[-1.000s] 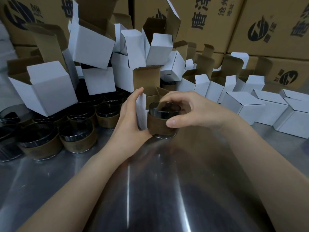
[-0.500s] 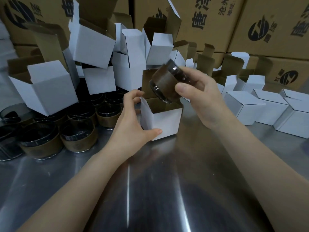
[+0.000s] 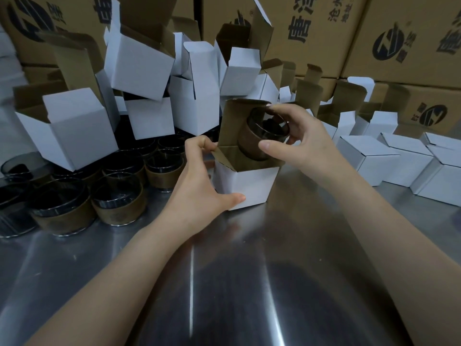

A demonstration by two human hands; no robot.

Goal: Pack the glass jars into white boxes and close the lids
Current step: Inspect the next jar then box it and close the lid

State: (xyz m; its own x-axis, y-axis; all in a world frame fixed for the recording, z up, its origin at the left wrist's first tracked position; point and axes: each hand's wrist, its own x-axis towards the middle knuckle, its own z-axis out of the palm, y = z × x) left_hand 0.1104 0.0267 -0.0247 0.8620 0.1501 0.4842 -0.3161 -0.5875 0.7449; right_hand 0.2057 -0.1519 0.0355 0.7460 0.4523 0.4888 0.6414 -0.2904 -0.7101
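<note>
Roughly ten glass jars (image 3: 117,203) crowd the steel table (image 3: 249,270) at left, under a heap of open boxes (image 3: 74,126). On the bare strip beside them the left hand (image 3: 199,186) pinches the flap of one white box (image 3: 249,183). The right hand (image 3: 306,143) grips one jar (image 3: 259,138), tilted, base entering its mouth. At least three closed boxes (image 3: 366,158) stand right.

The right hand (image 3: 306,143) covers part of the rim and side of the jar (image 3: 257,138), the left hand (image 3: 199,188) hides the left wall of the white box (image 3: 252,183), and jars (image 3: 10,216) at the frame's left edge and cartons (image 3: 411,33) along the top are cut off.
</note>
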